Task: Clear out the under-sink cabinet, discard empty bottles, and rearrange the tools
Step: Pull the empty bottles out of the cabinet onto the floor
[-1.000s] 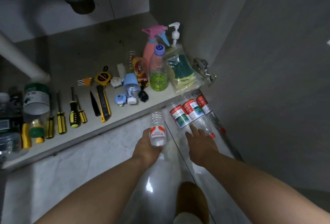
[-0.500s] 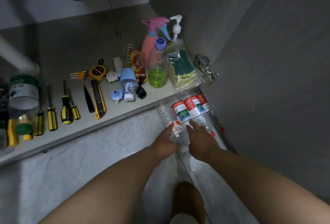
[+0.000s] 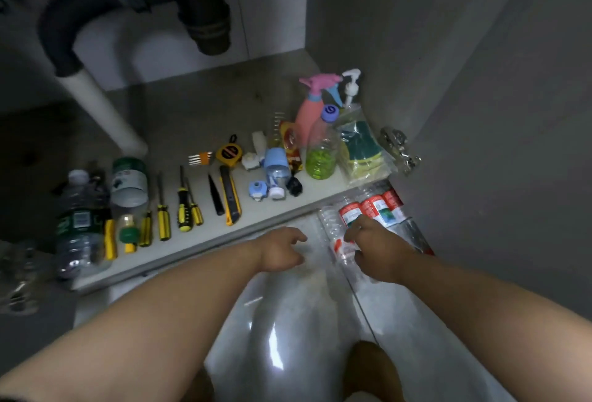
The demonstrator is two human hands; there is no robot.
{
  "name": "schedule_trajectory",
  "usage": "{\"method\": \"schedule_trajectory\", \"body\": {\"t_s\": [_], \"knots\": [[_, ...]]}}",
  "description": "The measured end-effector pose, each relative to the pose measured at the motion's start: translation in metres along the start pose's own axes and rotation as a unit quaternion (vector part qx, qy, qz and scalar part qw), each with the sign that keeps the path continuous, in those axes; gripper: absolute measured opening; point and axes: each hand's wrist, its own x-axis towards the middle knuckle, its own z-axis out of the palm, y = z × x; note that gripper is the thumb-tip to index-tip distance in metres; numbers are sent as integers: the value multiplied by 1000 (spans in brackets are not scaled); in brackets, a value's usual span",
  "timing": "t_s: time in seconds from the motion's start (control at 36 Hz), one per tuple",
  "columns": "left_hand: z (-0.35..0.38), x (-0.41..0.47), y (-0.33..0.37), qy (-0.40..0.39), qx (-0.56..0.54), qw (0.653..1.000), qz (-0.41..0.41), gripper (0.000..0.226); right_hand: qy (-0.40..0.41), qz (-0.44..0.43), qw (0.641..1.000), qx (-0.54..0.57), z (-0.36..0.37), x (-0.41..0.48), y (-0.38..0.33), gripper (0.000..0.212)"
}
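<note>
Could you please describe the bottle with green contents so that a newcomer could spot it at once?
Look at the right end of the cabinet floor, near the side wall. There an upright clear bottle stands in front of the pink spray bottle, left of the bagged sponges. It alone has a purple cap and green contents at its bottom.

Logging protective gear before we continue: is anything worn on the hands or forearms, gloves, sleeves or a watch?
Nothing visible. The left hand and right hand are bare: no gloves, rings or tape. The left forearm and right forearm are uncovered, with no cuff, watch or band at either wrist. In this dim light a thin ring could be missed.
</note>
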Motion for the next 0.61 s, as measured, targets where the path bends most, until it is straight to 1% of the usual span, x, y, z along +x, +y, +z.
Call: {"method": "schedule_trajectory", "body": {"t_s": [0.08, 0.17, 0.22, 0.28, 0.36, 0.44, 0.53, 0.56, 0.61], "knots": [[-34, -25, -22, 28, 25, 999, -20, 48, 0, -25, 1000, -15, -24, 4, -26, 40], [-59, -47, -49, 79, 37, 996, -28, 37, -9, -44, 999, -18, -44, 9, -54, 42], [-71, -58, -69, 118, 25, 992, -27, 30, -11, -53, 998, -30, -53, 16, -74, 42], [-82, -66, -89, 156, -1, 987, -22, 28, -6, -49, 998, -37, -61, 27, -94, 44], [-94, -70, -117, 213, -40, 976, -27, 28, 19, -15, 1000, -6, -69, 50, -118, 53], [-100, -68, -136, 260, -65, 963, -25, 28, 59, 33, 996, 51, -72, 76, -134, 64], [-99, -60, -149, 304, -78, 949, -11, 38, 122, 92, 978, 141, -68, 100, -146, 82], [-98, -58, -151, 315, -79, 946, -9, 40, 144, 113, 969, 168, -66, 107, -149, 85], [-96, -53, -157, 332, -84, 939, -4, 40, 172, 149, 955, 188, -61, 119, -155, 90]]}}
